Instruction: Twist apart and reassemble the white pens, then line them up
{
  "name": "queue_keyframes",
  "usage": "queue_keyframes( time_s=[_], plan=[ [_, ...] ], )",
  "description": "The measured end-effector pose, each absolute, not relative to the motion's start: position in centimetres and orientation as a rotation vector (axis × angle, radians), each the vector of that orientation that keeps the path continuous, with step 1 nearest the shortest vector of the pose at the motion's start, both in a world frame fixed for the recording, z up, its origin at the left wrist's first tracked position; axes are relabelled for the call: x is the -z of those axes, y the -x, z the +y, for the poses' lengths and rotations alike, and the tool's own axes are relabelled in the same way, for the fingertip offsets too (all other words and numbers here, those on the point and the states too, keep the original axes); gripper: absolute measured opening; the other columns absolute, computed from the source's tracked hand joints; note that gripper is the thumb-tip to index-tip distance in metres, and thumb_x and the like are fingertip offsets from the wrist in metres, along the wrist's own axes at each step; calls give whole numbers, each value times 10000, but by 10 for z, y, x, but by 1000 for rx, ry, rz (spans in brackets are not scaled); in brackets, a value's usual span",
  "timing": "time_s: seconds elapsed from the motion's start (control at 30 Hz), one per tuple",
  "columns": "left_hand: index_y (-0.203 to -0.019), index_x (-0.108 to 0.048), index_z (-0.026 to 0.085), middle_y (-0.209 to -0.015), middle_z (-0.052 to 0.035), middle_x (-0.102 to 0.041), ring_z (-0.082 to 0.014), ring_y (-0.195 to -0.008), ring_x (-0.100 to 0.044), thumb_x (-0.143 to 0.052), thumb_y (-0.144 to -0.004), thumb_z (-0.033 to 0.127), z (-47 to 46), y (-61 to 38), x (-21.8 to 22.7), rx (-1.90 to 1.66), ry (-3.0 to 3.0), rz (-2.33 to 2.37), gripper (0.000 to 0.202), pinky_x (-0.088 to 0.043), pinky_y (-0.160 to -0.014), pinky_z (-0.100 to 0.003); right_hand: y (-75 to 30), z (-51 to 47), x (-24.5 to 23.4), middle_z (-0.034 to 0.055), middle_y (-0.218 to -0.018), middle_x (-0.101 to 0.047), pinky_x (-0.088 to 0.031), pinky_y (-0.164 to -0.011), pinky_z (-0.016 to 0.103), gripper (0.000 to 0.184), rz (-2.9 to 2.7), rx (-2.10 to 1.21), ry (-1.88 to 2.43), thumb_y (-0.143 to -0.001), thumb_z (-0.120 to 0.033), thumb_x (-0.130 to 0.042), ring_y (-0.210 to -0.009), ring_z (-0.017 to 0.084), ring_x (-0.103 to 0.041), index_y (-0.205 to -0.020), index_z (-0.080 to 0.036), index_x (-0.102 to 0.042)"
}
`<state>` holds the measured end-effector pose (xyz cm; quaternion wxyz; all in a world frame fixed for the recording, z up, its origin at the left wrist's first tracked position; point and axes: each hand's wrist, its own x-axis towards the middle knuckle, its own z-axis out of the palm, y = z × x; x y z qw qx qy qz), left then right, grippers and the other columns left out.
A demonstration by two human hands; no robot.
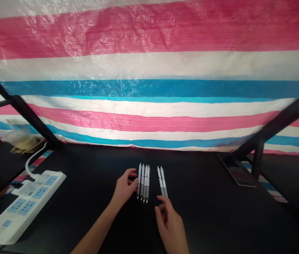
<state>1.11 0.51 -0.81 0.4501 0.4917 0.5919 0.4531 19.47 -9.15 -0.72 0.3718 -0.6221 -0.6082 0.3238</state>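
Several white pens (144, 180) with grey lower barrels lie side by side on the black table (93, 211), tips toward me. To their right, across a small gap, are two similar white pens (162, 180), their lower ends partly hidden by my fingers. My left hand (125, 185) is at the left side of the larger group, fingers loosely bent and apart, fingertips beside or touching the outermost pen. At the near end of the pair, my right hand (169, 218) rests with its thumb and index finger apart. Neither hand grips a pen.
A white power strip (28, 203) with a plugged-in adapter and cable lies at left. On the right is a dark phone (238, 173) beside a black frame leg (257, 155). A striped plastic sheet (149, 88) hangs behind. A cup (17, 135) stands far left.
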Motion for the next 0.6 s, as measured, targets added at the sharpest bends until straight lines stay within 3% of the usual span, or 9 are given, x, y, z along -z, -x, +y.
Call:
queue_keyframes(
  time_s=[0.1,0.27,0.37,0.47,0.6],
  plan=[
    [-1096,-648,166,-989,-97,-705,-181,-611,-692,-689,-752,305,-18,-12,3,-1072,-1185,1435,374,-599,-561,-325,-205,-80,5,32,-789,-688,-462,-528,279,286,-1724,-543,1858,-942,-367,-468,-610,214,-688,-1169,-215,-551],
    [-1149,-610,176,-1051,-105,-695,-200,-726,-698,-636,-820,322,-49,-11,2,-1098,-1146,1416,361,-608,-661,-351,-201,-71,4,77,-995,-719,-369,-460,269,136,-1892,-257,2092,-932,-271,-511,-613,226,-712,-1037,-209,-572],
    [-1121,-629,191,-1019,-93,-704,-208,-747,-694,-631,-837,351,-66,-11,7,-1152,-1143,1429,326,-601,-680,-347,-197,-70,1,63,-896,-725,-277,-441,259,57,-1872,-233,2149,-932,-234,-523,-581,231,-705,-942,-204,-570],
    [-1058,-670,196,-930,-78,-721,-212,-717,-693,-663,-816,375,-80,-11,12,-1208,-1111,1447,301,-596,-675,-337,-194,-69,-1,53,-748,-712,-187,-440,263,114,-1873,-230,2198,-924,-239,-537,-533,248,-690,-819,-202,-560],
    [-999,-703,204,-868,-66,-730,-220,-706,-693,-707,-782,396,-91,-14,10,-1251,-1052,1449,289,-590,-672,-325,-192,-70,-3,30,-624,-675,-168,-446,267,160,-1880,-251,2210,-911,-240,-533,-498,241,-668,-754,-212,-536]
  ],
)
